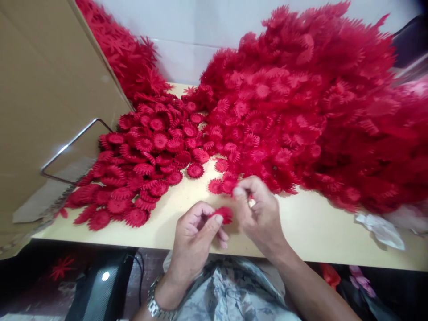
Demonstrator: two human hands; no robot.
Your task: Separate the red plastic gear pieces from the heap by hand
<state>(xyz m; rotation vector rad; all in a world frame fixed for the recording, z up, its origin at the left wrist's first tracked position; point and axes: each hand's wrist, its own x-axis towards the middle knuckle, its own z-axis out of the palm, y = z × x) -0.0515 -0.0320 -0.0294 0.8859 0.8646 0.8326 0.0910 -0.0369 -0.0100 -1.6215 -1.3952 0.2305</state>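
Note:
Between the thumb and fingers of my left hand [195,236] is a red petal disc [224,215], a small fringed flower piece. To the right of it, raised a little, my right hand [262,216] is closed in a pinch. Its fingertips are slightly blurred, so I cannot tell what they hold, if anything. Just past those fingertips, loose red discs [216,186] lie at the edge of a big heap of red fringed flower pieces [261,120]. A lower pile of cupped red discs [147,160] spreads on the left of the table.
A cardboard box [50,89] stands at the left, with a bent metal rod [72,141] against it. Star-shaped red pieces [123,58] rise behind it. The pale table [187,191] ends just before my body. A crumpled white plastic piece [381,231] lies at the right.

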